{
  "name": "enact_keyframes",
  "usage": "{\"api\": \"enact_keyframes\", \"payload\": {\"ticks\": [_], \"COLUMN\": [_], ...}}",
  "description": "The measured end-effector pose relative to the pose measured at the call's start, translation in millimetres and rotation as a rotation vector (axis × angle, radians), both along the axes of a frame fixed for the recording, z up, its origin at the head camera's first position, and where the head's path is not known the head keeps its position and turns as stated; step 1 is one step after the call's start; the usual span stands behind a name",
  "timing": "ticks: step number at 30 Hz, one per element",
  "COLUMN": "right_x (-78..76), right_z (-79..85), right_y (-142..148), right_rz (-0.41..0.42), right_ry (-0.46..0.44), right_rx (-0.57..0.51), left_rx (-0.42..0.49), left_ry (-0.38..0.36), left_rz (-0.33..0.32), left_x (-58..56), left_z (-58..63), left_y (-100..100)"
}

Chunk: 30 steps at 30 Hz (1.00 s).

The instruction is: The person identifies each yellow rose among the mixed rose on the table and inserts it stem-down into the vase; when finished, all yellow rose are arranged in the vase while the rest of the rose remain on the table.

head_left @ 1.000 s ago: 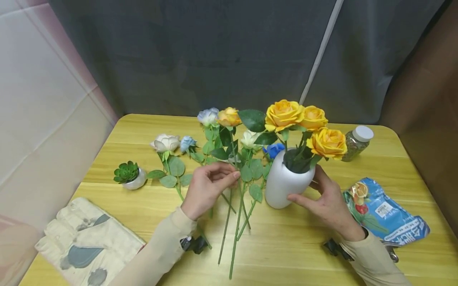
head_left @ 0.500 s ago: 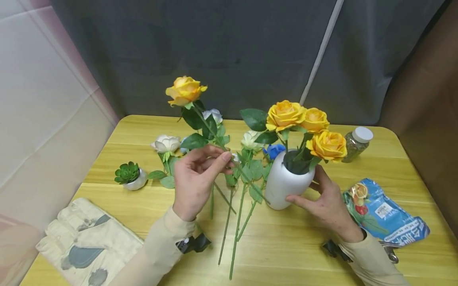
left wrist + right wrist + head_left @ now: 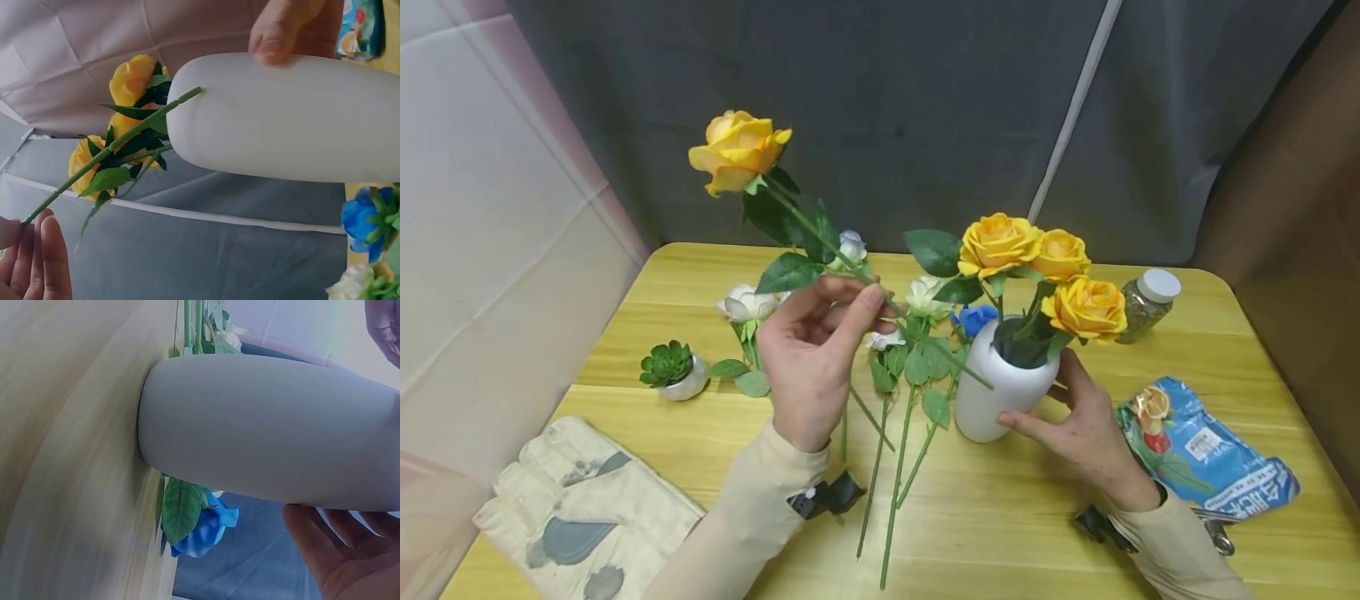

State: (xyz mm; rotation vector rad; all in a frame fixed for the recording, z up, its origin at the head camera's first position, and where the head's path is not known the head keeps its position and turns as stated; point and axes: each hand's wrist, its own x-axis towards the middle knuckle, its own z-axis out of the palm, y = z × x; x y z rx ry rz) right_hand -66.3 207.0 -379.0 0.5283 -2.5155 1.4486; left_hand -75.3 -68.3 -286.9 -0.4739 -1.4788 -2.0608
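Note:
My left hand [image 3: 808, 362] pinches the stem of a single yellow rose [image 3: 740, 152] between thumb and fingers. The bloom leans up and left, with the bare stem end pointing down right. In the left wrist view this stem [image 3: 109, 150] crosses in front of the white vase [image 3: 262, 119] near its mouth; whether it touches cannot be told. Several yellow roses [image 3: 1000, 243] stand in the vase, which is upright on the table. My right hand [image 3: 1086, 437] holds the vase's right side, thumb in front and fingers partly hidden behind.
White, pale and blue flowers [image 3: 973, 318] lie mid-table, their stems [image 3: 891, 492] toward me. A potted succulent [image 3: 670, 367] and cloth gloves [image 3: 587, 508] are at left. On the right are a lidded jar [image 3: 1148, 304], a blue packet [image 3: 1206, 446] and a metal tool [image 3: 1221, 537].
My left hand has lifted the yellow rose from among the lying flowers and tilted it, bloom to the upper left, stem end toward the vase. My right hand stays on the vase.

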Motion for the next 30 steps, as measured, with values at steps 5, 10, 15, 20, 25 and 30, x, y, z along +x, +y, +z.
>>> {"api": "enact_keyframes", "payload": {"ticks": [5,10,15,20,25,30], "right_x": [-0.1,0.1,0.3,0.7,0.7,0.0], "right_z": [0.0,0.5,0.0,-0.9,-0.7,-0.6], "right_y": [0,0,0,0,0,0], "right_rz": [0.001,0.001,0.0,-0.006,-0.013,-0.011], "right_ry": [-0.005,-0.013,-0.011,-0.013,-0.022,-0.025], "right_rx": [-0.007,-0.004,-0.007,-0.005,0.006,0.009], "left_rx": [0.072,0.122,0.093,0.033,-0.027,-0.083], "left_ry": [0.063,0.102,0.09,0.043,-0.022,-0.089], "left_rz": [0.021,0.036,0.005,-0.029,-0.074,-0.12], "left_x": [-5.8,-10.4,-15.4,-19.1,-19.9,-22.8], "left_z": [5.7,9.2,4.2,-2.6,-10.7,-17.0], "left_y": [5,10,18,31,41,49]}}
